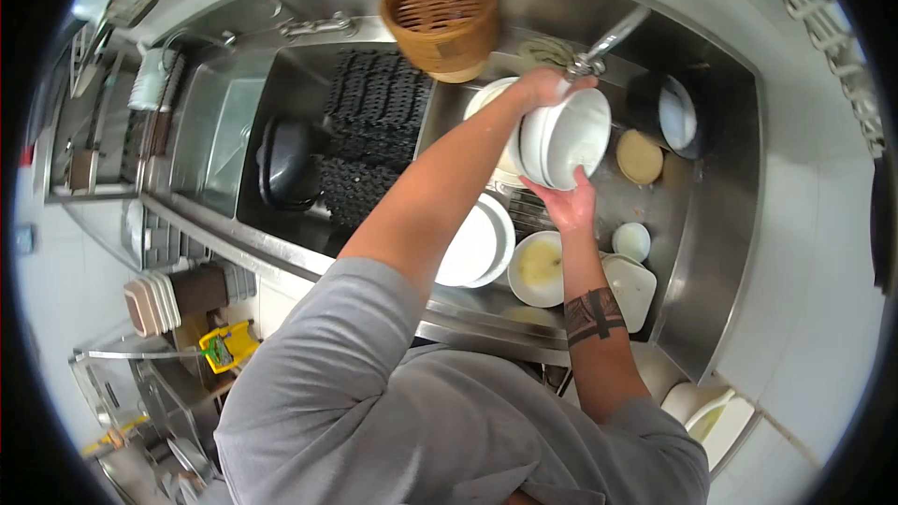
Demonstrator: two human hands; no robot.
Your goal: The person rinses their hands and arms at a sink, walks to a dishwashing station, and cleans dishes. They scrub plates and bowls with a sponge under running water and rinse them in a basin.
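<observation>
White bowls (578,136), nested and tipped on their side, are held up over the sink between both hands, just below the faucet (587,64). My left hand (552,89) is closed on their upper edge. From below, my right hand (569,204) grips the lower rim, with its thumb at the inside of the front bowl. Beneath them lie white plates (472,248), a bowl of yellowish liquid (540,269), a small white bowl (631,242) and a white rectangular dish (632,290). A round tan item (640,157) rests on the sink floor.
A bamboo steamer (440,14) stands at the back on the sink divider. Black textured mats (379,98) and a black pot (285,164) are in the left basin. A dark pan (675,115) leans at the right, near the sink wall (716,215).
</observation>
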